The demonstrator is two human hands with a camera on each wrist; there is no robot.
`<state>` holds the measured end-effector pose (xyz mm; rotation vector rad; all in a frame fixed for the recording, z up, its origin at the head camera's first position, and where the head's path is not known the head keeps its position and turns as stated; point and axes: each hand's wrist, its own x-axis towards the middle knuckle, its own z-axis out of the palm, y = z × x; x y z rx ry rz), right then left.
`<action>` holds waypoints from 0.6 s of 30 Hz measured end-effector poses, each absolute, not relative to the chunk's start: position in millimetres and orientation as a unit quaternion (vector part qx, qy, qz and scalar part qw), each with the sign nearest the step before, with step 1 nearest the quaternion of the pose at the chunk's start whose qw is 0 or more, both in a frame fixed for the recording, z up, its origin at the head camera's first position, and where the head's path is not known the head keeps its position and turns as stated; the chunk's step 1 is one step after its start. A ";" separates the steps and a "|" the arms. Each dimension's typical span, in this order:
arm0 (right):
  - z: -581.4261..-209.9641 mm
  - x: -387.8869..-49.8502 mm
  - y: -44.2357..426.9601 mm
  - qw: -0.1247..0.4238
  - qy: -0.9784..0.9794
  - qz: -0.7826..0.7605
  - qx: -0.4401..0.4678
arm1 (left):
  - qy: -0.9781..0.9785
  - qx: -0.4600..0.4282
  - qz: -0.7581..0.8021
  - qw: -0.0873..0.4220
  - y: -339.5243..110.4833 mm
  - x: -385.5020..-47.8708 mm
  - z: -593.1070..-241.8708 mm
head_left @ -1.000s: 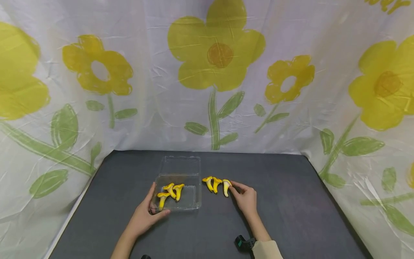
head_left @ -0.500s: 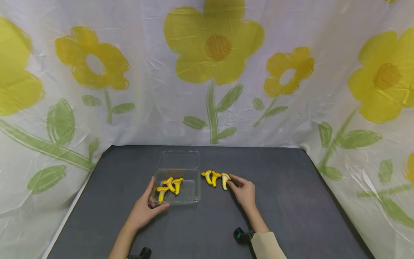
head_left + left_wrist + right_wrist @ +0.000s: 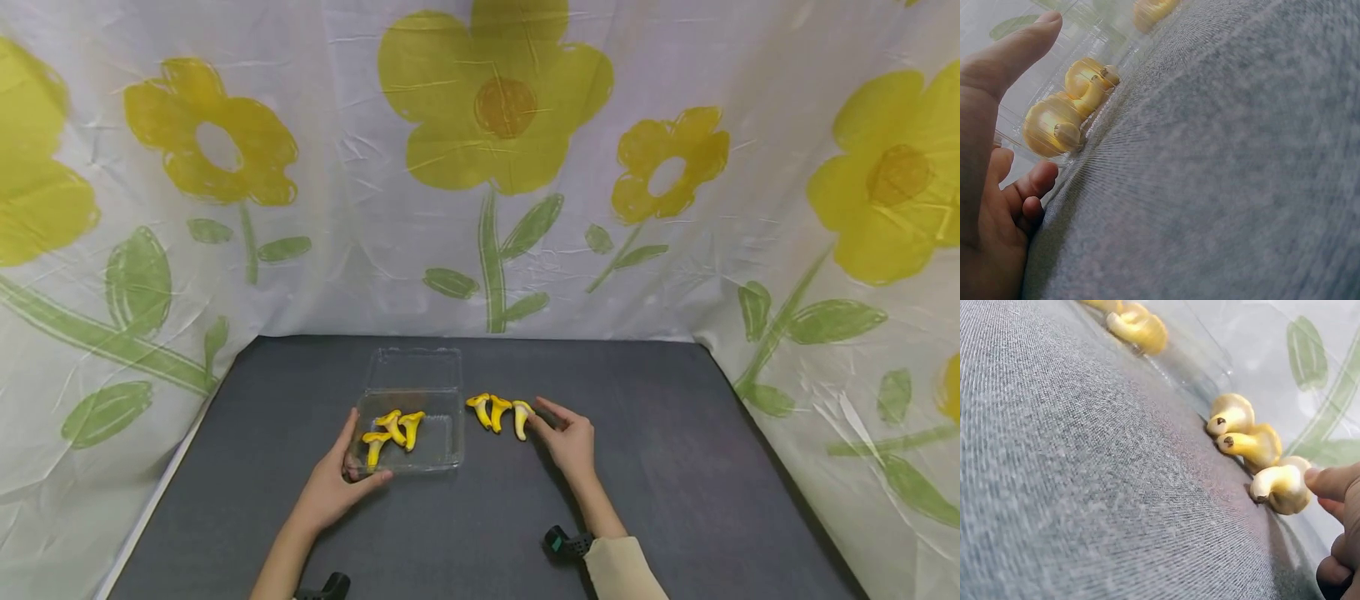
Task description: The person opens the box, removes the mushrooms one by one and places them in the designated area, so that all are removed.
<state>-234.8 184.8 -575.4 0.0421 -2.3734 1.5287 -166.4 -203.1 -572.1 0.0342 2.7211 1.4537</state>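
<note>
A clear plastic clamshell box (image 3: 438,465) lies with its lid folded back. Inside it are three yellow chanterelle mushrooms (image 3: 410,429). My left hand (image 3: 330,487) grips the box's near left corner, thumb along the front and fingers at the left side. To the right of the box, three more chanterelles stand in a row on the dark table. My right hand (image 3: 572,446) is beside the rightmost chanterelle (image 3: 521,421); in the right wrist view a fingertip (image 3: 1313,477) meets its cap edge, and the head view shows the index finger apart from it.
The dark table (image 3: 675,483) runs back to a white curtain (image 3: 337,250) printed with yellow flowers. Black wrist devices are on both arms, the right one (image 3: 564,543) by a beige sleeve (image 3: 622,567).
The head view has tilted slightly down. My right index finger has lifted off the rightmost chanterelle, which stays on the table. My left hand and the box have not moved.
</note>
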 end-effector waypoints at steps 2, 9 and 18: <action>-574.8 -234.5 184.8 0.156 -0.828 0.539 0.011 | 0.882 0.010 0.471 0.028 -203.2 -165.7 -572.2; -563.6 -231.6 183.1 0.176 -0.812 0.556 0.023 | 0.878 0.021 0.478 0.022 -200.2 -167.5 -576.4; -560.6 -234.8 167.5 0.178 -0.813 0.554 0.032 | 0.883 0.012 0.469 0.018 -202.4 -165.3 -573.4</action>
